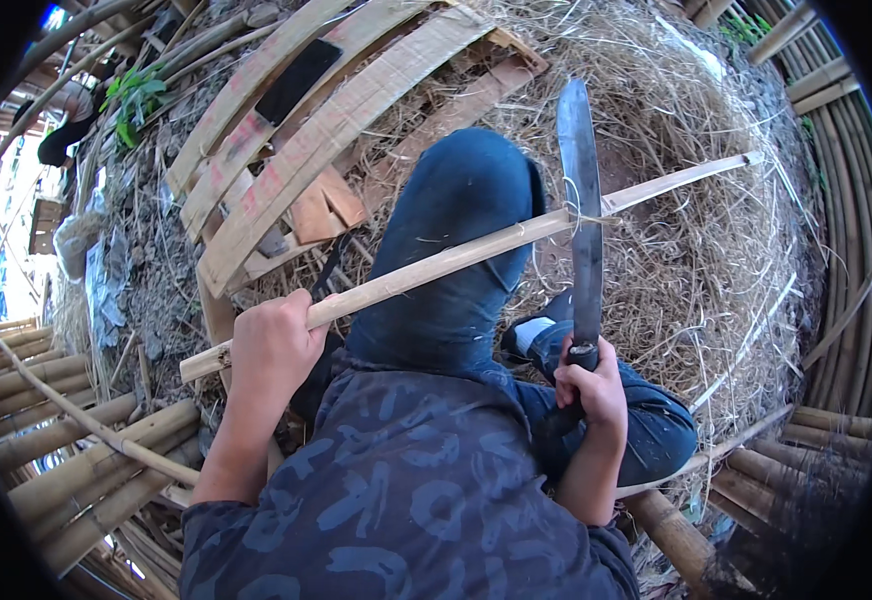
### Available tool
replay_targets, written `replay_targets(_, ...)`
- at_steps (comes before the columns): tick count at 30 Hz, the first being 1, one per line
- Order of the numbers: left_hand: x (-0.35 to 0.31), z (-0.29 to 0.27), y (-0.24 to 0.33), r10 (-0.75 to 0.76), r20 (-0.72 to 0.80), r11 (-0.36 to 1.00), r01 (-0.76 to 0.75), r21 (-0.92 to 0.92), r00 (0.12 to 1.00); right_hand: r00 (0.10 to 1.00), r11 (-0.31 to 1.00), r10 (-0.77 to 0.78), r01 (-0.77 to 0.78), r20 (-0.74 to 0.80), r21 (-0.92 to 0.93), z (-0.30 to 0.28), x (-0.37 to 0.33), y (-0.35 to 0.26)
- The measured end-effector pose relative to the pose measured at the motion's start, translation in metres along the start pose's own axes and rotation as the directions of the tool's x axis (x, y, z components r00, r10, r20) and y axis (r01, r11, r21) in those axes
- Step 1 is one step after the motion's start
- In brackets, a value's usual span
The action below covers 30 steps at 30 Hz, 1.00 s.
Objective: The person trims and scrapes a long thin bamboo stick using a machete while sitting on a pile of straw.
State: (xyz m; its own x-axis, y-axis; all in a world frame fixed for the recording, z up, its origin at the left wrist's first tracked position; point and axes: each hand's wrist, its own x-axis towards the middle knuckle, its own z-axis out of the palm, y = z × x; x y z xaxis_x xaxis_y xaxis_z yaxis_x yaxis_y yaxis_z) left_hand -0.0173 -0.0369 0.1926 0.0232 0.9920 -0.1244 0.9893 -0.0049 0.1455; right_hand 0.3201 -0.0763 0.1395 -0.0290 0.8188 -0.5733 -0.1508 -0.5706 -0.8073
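Observation:
A long split bamboo strip (436, 268) slants up to the right across my raised knee. My left hand (278, 340) is closed around it near its lower left end. In my right hand (593, 385) is the dark handle of a machete (584, 260), its broad blade pointing away from me. The blade crosses over the strip to the right of the knee and appears to touch it. A thin pale shaving curls at that crossing. Beyond the blade the strip runs on to a free end at the upper right.
A slatted wooden pallet (356, 130) lies at the upper left with a black phone (299, 82) on it. Dry straw and shavings (676, 270) cover the ground. Bamboo poles (86, 470) lie at the lower left, and a bamboo wall (856, 250) stands at the right.

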Motion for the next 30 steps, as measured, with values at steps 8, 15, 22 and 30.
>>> replay_targets(8,0.024,0.030,0.020,0.103,0.020,0.987,-0.099,-0.125,0.995,0.993,0.996,-0.084,0.086,-0.079,0.015,-0.008,0.002,0.000)
replay_targets(15,0.031,0.044,0.029,0.105,0.002,0.981,-0.103,-0.166,0.994,0.979,0.920,0.004,-0.083,0.204,0.383,-0.026,0.011,-0.001)
replay_targets(22,0.033,0.047,0.034,0.105,-0.010,0.987,-0.106,-0.124,0.994,0.969,0.964,-0.154,0.105,-0.192,-0.244,-0.029,0.010,-0.004)
replay_targets(30,0.036,0.054,0.035,0.106,-0.036,0.980,-0.110,-0.164,0.994,0.976,0.955,0.075,-0.130,0.204,0.267,-0.048,0.007,-0.012)
